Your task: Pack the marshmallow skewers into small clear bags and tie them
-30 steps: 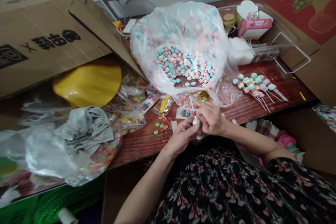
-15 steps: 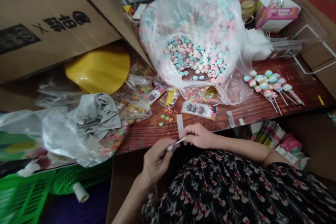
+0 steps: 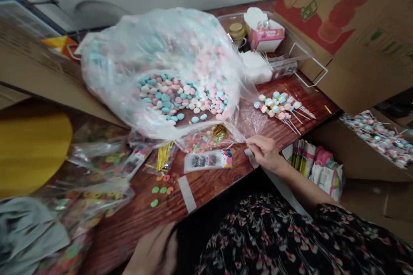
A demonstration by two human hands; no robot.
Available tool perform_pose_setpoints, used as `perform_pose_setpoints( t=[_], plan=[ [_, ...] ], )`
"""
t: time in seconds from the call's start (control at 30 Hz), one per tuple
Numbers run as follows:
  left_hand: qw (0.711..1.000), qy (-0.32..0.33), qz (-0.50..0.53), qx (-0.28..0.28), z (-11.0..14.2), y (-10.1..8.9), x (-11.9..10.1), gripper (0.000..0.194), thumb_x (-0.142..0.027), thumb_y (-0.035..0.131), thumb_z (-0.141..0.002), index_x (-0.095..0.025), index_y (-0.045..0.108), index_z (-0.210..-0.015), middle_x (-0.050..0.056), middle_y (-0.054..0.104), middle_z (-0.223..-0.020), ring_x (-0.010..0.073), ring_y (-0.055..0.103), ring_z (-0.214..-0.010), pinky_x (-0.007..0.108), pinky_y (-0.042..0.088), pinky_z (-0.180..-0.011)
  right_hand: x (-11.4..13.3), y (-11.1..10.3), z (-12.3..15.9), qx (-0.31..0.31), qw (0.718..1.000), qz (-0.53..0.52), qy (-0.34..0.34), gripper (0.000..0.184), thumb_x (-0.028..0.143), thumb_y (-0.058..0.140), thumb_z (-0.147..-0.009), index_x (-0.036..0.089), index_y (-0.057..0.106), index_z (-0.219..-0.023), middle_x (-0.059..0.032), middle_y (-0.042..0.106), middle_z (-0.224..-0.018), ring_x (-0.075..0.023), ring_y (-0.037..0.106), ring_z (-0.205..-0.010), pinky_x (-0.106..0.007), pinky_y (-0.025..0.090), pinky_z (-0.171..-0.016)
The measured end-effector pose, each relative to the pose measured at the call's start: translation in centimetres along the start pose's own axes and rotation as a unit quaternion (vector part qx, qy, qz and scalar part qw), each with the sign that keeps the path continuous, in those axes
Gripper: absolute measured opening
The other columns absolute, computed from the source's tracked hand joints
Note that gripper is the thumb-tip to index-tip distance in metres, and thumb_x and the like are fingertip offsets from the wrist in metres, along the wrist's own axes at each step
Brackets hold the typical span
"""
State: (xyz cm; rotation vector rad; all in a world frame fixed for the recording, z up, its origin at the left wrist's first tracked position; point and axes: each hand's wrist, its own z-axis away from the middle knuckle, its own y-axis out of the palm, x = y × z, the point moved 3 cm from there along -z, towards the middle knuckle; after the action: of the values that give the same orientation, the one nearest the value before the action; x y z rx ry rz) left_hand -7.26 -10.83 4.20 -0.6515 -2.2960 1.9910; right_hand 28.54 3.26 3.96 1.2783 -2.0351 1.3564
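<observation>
A big clear plastic bag full of pink, blue and white candies lies on its side, its mouth facing me. At the bag's lower right corner, the fingers of my right hand are closed on the plastic edge. My left hand is low at the table's front edge, smeared by motion; whether it holds anything is hidden. Several candy skewers on white sticks lie to the right of the bag. In front of it are a printed sachet, a packet of gold twist ties and loose ring candies.
A clear tray with a pink box and a gold-lidded jar stands behind. Cardboard boxes flank both sides. Bags of ring candies and a grey cloth lie left. Wrapped candies fill a box at right.
My hands, earlier together around a thin whitish item, are now apart. The right has reached forward to the bag's edge; the left has dropped lower. The view has turned right.
</observation>
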Motion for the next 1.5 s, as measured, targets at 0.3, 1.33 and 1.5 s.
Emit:
perform_pose_setpoints(
  t=[0.3, 1.33, 1.5],
  plan=[
    [0.967, 0.186, -0.148, 0.087, -17.1, 6.0, -8.2, 0.028, -0.011, 0.049, -0.083, -0.013, 0.064, -0.107, 0.014, 0.065, -0.103, 0.0275, 0.059, -0.092, 0.039, 0.051, -0.078, -6.7, -8.9, -1.6, -0.092, 0.908, 0.386, 0.133, 0.022, 0.022, 0.047, -0.092, 0.017, 0.068, -0.095, -0.0106, 0.067, -0.095, -0.0226, 0.054, -0.091, -0.033, 0.037, -0.081],
    [0.996, 0.029, 0.061, -0.055, -15.7, 6.8, -6.2, 0.018, -0.026, 0.054, -0.091, -0.018, 0.069, -0.086, 0.009, 0.066, -0.089, 0.0228, 0.058, -0.087, 0.035, 0.047, -0.078, -4.5, -7.9, 2.4, -0.172, 0.959, 0.220, 0.042, 0.022, 0.031, 0.052, -0.090, 0.019, 0.069, -0.092, -0.0075, 0.070, -0.079, -0.0193, 0.065, -0.072, -0.033, 0.050, -0.070],
    [0.999, 0.032, -0.022, -0.001, -15.1, 7.0, -7.3, 0.022, -0.021, 0.050, -0.091, -0.018, 0.068, -0.102, 0.013, 0.065, -0.104, 0.0282, 0.055, -0.094, 0.038, 0.043, -0.074, -3.4, -5.8, 2.0, -0.103, 0.975, 0.197, 0.026, 0.020, 0.029, 0.051, -0.089, 0.020, 0.068, -0.087, -0.0072, 0.071, -0.076, -0.0182, 0.064, -0.068, -0.032, 0.049, -0.069]
  ],
)
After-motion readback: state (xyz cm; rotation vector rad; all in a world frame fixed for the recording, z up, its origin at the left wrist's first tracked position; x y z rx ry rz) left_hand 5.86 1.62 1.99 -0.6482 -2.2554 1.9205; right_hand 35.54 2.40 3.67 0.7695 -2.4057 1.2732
